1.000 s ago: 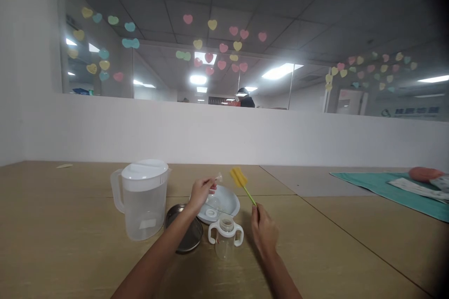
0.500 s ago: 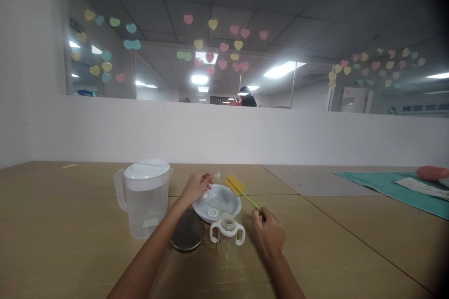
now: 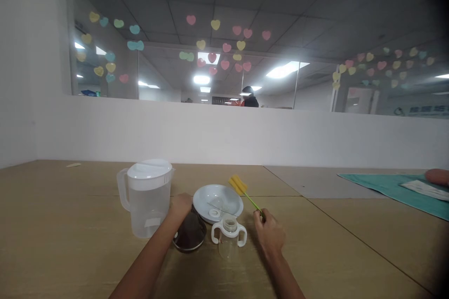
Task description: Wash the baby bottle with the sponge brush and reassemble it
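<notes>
My right hand is closed around the thin green handle of a sponge brush, its yellow sponge head raised beside a white bowl. My left hand is over the far left edge of a dark oval tray. It is blurred and its fingers are hidden, so I cannot tell what it holds. Between my hands a clear baby bottle with two white handles stands upright without a cap. In the bowl lie a white ring and clear parts that are hard to make out.
A lidded clear plastic pitcher stands left of my left hand. Far right, a teal cloth carries a white paper or cloth and a reddish object. A white wall with a window above it bounds the table at the back.
My left hand has moved from above the bowl, where it pinched a small translucent piece, left and down toward the dark tray. My right hand still holds the brush almost in place.
</notes>
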`<state>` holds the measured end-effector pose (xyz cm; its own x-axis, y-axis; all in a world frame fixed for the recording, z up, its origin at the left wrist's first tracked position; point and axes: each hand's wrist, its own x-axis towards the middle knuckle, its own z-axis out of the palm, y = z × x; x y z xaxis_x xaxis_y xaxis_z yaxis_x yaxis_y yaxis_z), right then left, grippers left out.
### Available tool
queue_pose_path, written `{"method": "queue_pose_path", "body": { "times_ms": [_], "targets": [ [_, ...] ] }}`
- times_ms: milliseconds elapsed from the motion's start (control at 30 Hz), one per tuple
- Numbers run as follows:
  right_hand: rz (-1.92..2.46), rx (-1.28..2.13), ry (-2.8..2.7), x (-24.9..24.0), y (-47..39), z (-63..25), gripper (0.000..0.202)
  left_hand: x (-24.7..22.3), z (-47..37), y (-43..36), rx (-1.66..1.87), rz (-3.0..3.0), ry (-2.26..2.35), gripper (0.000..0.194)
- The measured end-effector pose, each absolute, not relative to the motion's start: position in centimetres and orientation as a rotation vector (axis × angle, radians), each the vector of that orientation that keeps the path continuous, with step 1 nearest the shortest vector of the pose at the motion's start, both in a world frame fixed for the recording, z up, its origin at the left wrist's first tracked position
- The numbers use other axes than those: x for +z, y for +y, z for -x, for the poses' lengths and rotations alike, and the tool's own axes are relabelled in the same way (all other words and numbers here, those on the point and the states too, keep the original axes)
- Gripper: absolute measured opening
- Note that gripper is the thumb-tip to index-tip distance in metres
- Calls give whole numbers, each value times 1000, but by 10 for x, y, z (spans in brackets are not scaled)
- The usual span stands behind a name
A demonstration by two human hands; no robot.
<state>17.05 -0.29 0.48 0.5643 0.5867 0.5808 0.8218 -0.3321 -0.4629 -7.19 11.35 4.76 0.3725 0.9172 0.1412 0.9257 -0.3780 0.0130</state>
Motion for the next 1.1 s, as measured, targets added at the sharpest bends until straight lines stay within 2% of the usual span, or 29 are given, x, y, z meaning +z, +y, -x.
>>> {"method": "queue_pose_path", "body": {
  "times_ms": [200,367,567,633,800,967,1100],
  "targets": [
    [2070,-395,-1147,4,-2,-171,30,59,45,112,-283,2616,-1555,31],
    [2069,-371,-1154,2,-1,-170,29,41,21,111,-364,2804,-1317,44],
    [2072,-374,-1174,0,0,-170,28,26,18,115,-453,2867,-1285,40],
    [2056,-381,-1182,-1,1,-170,29,29,19,115,-512,2856,-1293,37],
    [1914,-431,-1283,-3,1,-170,32,43,20,109,-769,2817,-1296,52],
    [1720,-533,-1338,-4,-1,-173,40,62,24,99,-1089,2845,-1195,42],
    [1667,-727,-1313,-4,0,-175,34,84,34,86,-1062,2783,-1058,56]
  ]
}}
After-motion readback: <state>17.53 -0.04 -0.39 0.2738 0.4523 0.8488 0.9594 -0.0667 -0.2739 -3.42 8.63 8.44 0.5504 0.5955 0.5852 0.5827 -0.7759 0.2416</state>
